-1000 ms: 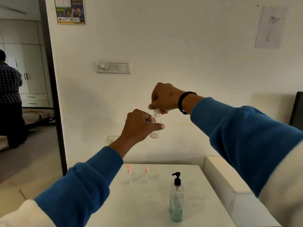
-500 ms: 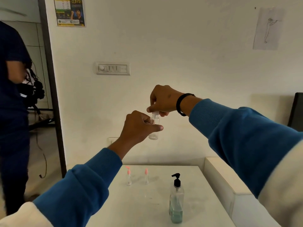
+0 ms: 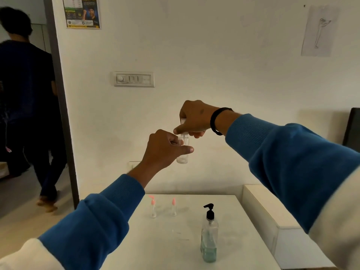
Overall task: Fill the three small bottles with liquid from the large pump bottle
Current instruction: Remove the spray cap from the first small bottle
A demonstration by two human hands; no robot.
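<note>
Left hand: the left hand grips the body of a small clear plastic bottle, held upright in the air above the table.
Right hand: the right hand is clenched over the small clear bottle's white top.
White table: two small clear bottles with pink caps stand side by side towards its far edge.
Large clear pump bottle with black pump: upright on the table, nearer and right of the pink-capped pair, greenish liquid in its lower part.
</note>
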